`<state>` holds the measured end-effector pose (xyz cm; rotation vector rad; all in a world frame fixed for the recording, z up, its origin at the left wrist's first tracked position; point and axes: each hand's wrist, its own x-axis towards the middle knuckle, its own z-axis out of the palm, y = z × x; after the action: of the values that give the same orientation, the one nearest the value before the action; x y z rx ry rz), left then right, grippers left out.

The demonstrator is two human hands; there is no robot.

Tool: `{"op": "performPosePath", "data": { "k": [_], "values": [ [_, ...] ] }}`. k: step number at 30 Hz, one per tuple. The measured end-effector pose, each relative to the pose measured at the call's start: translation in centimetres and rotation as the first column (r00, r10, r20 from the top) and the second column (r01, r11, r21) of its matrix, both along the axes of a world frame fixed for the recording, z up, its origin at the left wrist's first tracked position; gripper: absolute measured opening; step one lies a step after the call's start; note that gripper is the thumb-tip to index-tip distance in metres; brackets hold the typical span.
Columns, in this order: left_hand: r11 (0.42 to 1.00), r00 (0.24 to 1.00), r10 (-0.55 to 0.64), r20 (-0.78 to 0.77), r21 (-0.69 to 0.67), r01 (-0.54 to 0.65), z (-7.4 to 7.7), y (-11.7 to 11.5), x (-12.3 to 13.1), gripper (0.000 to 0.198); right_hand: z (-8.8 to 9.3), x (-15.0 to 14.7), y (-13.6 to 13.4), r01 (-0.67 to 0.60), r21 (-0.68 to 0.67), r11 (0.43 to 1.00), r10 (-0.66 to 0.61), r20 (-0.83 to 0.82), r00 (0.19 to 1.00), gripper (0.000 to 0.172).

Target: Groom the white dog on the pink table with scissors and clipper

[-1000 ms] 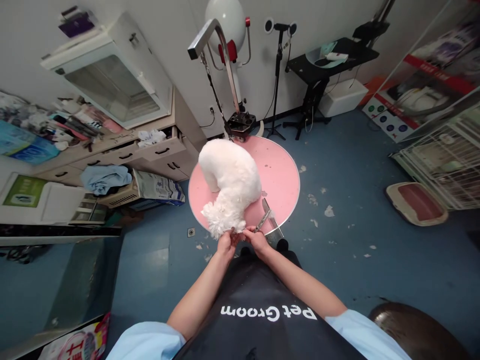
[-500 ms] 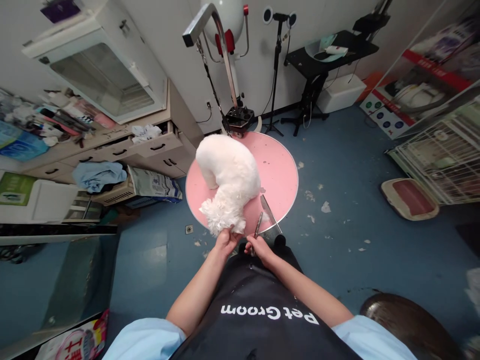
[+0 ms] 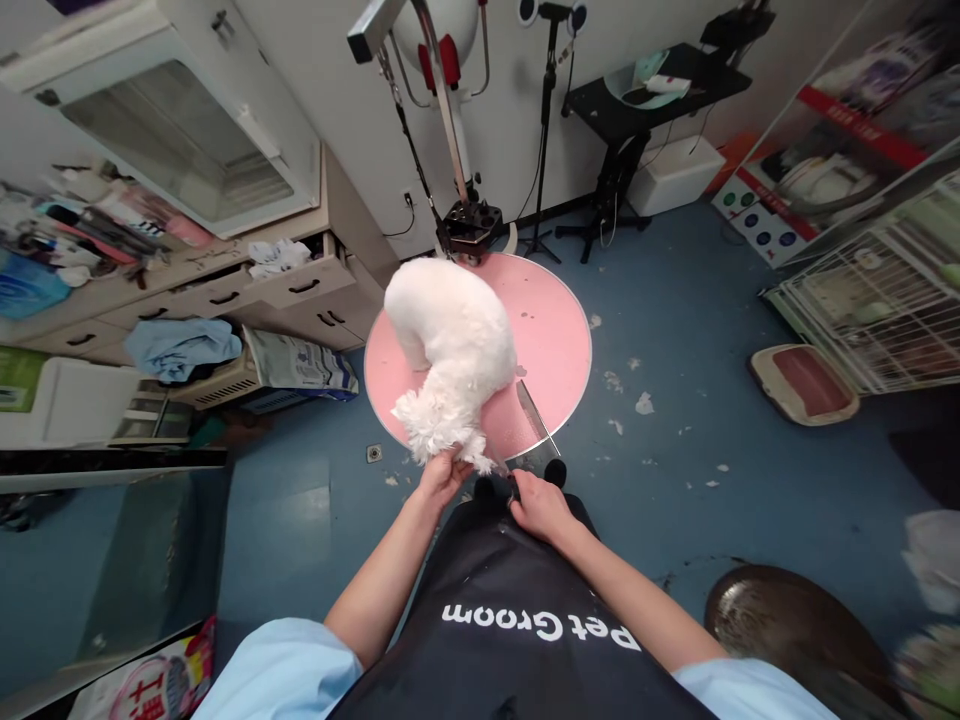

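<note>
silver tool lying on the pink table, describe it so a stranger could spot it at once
Find the round pink table on the blue floor, with the white dog on it. Right of the dog, near the table's front edge, lies the silver tool: the only long, flat metal strip there.

A black apron [image 3: 525, 640] fills the view at 6 o'clock, with white lettering [image 3: 540, 625] reading "Pet Groom" across the chest, upside down to the camera. Short light-blue sleeves flank it: the left sleeve [image 3: 277, 665] at 7 o'clock, the right sleeve [image 3: 742, 695] at 5 o'clock. The forearms are bare down to the left hand [image 3: 442, 475] and right hand [image 3: 541, 508].
</note>
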<state>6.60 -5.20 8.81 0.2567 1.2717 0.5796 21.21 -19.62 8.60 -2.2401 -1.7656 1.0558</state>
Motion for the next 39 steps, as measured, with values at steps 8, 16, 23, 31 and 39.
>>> {"op": "performPosePath", "data": {
  "k": [8,16,23,31,39],
  "values": [
    [0.999,0.999,-0.040,-0.025,0.017,0.041,0.8,0.0,0.0,0.035,-0.6,0.1,-0.4,-0.047,-0.015,0.999,0.048,0.029,0.998,0.038],
    [0.998,0.999,-0.045,-0.025,0.039,0.046,0.7,-0.2,-0.1,0.040,-0.3,0.1,-0.2,-0.065,-0.013,0.998,0.066,0.058,0.996,0.035],
    [0.999,0.999,-0.040,-0.036,0.036,0.041,0.5,-0.3,-0.3,0.046,-0.1,0.1,0.1,-0.076,-0.008,0.997,0.077,0.092,0.993,0.033],
    [0.998,0.999,-0.033,-0.028,0.052,0.034,0.5,-0.4,-0.5,0.044,0.4,0.2,0.3,-0.085,-0.015,0.996,0.086,0.106,0.991,0.034],
    [0.994,1.000,-0.005,0.023,0.109,0.003,-0.2,-0.6,-0.9,0.050,0.5,0.3,0.7,-0.074,-0.041,0.996,0.078,0.100,0.992,0.035]
  ]
}}
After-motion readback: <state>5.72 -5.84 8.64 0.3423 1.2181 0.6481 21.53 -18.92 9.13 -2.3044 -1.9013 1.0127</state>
